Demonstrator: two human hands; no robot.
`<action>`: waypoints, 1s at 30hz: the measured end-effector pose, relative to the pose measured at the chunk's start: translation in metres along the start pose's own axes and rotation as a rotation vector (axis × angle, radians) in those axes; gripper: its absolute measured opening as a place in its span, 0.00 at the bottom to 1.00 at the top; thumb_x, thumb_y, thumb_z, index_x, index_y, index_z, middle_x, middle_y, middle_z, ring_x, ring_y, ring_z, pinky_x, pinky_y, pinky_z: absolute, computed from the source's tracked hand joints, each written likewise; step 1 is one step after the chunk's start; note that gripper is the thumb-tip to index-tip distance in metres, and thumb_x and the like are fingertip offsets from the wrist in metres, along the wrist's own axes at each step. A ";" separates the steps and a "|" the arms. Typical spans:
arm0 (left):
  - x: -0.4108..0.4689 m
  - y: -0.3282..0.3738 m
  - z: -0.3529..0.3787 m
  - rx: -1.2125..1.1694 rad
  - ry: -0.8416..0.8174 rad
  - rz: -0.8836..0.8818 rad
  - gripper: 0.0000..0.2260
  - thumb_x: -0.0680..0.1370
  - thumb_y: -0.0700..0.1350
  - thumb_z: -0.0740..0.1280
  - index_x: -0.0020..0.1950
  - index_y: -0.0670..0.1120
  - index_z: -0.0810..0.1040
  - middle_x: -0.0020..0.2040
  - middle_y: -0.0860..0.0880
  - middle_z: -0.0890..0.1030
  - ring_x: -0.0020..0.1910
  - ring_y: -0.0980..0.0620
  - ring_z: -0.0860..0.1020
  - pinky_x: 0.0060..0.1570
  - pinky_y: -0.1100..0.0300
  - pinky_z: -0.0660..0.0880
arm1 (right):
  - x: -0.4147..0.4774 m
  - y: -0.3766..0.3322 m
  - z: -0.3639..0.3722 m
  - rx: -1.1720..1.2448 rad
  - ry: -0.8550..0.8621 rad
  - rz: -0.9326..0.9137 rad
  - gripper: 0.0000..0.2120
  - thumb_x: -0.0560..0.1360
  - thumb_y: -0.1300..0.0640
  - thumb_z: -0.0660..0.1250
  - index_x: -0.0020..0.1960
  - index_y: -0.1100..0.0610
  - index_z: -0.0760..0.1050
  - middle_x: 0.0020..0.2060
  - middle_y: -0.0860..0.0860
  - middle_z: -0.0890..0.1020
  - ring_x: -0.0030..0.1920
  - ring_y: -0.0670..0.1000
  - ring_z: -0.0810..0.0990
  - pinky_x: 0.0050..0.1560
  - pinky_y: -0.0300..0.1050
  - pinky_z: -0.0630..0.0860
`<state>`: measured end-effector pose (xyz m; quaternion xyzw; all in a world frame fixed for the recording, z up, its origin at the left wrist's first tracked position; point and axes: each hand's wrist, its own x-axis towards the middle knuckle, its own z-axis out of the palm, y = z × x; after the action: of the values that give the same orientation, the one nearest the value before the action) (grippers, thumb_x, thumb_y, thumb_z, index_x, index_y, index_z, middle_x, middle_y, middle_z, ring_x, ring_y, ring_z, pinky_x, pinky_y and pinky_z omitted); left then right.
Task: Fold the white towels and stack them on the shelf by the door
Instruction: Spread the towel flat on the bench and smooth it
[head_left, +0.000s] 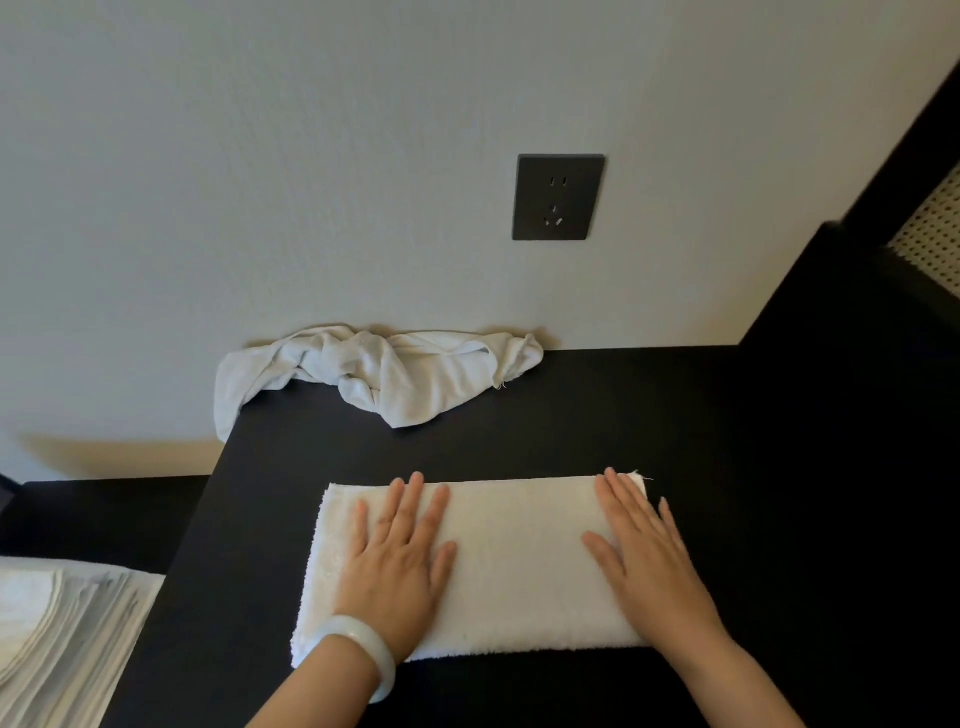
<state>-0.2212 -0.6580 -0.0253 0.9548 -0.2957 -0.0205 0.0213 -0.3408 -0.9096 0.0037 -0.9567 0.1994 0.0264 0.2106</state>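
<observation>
From the head view, the left hand (400, 551) lies flat on the folded towel (519, 561), fingers straight and slightly spread, palm pressing its left half and grasping nothing. The right hand (644, 556) is equally flat and released, fingers straight, covering the towel's right end. The towel sits at 6 o'clock in the picture on the dark table (753, 519), a smooth white oblong folded lengthwise, edges fairly even (a loose thread shows at its far right corner). A pale bracelet (363, 649) circles the left wrist. At 12 o'clock from the folded towel, against the wall, a second crumpled towel (384, 371) hangs partly over the table's left edge. A dark wall socket (558, 197) sits at 1 o'clock, and stacked white cloths (62, 639) at 8 o'clock.
</observation>
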 end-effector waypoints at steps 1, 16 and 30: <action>0.002 0.004 -0.004 0.006 0.007 0.010 0.25 0.83 0.57 0.44 0.75 0.49 0.67 0.74 0.45 0.69 0.73 0.45 0.68 0.68 0.47 0.57 | -0.004 0.000 -0.008 0.167 0.018 0.043 0.30 0.82 0.42 0.51 0.80 0.46 0.44 0.78 0.37 0.46 0.77 0.37 0.43 0.78 0.43 0.42; 0.034 0.144 -0.021 -0.034 -0.166 0.699 0.26 0.83 0.57 0.44 0.80 0.57 0.41 0.80 0.53 0.39 0.78 0.52 0.35 0.76 0.47 0.35 | -0.082 0.036 -0.051 0.867 -0.163 0.657 0.07 0.78 0.57 0.69 0.53 0.47 0.78 0.32 0.51 0.81 0.24 0.45 0.70 0.24 0.37 0.64; 0.033 0.144 -0.018 -0.033 -0.143 0.689 0.26 0.82 0.58 0.41 0.80 0.58 0.39 0.80 0.54 0.37 0.77 0.54 0.34 0.76 0.48 0.34 | -0.069 0.027 -0.054 0.867 -0.182 0.535 0.03 0.78 0.55 0.69 0.50 0.51 0.82 0.30 0.50 0.81 0.23 0.44 0.68 0.23 0.35 0.64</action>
<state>-0.2738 -0.7946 -0.0006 0.7945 -0.6010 -0.0840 0.0218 -0.4164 -0.9294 0.0516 -0.6909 0.4106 0.0775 0.5900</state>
